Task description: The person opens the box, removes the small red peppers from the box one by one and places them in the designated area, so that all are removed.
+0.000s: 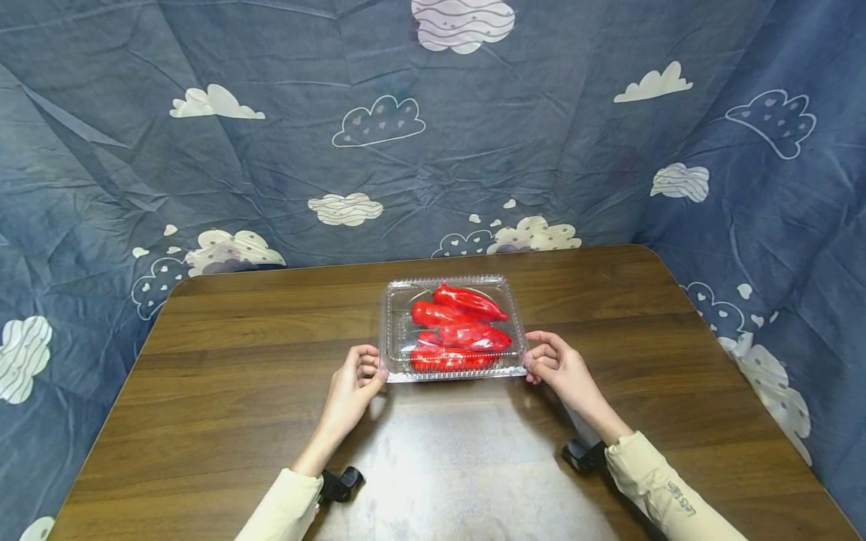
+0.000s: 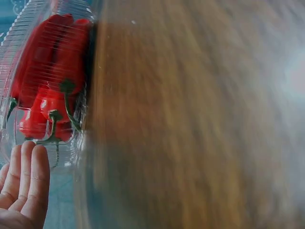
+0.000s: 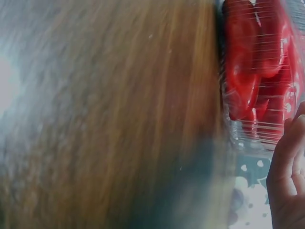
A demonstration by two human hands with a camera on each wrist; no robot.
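Note:
A clear plastic clamshell box [image 1: 399, 330] with its lid down holds several red peppers [image 1: 467, 330], toward the far middle of the table. My left hand [image 1: 353, 387] has its thumb at the box's near left corner and its fingers along the left side. At the near right corner, my right hand [image 1: 553, 362] pinches the edge between thumb and fingers. Green stems show on the peppers [image 2: 57, 76] in the left wrist view, where the left fingers [image 2: 38, 171] touch the box's end. The right wrist view shows only part of the right hand [image 3: 288, 167] beside the box.
The brown wooden table [image 1: 257, 391] has a bright glare patch near its front. A blue cloth with white clouds [image 1: 379, 173] hangs behind the table and along its right side. Dark wrist cameras [image 1: 341, 485] sit under both cream sleeves [image 1: 284, 507].

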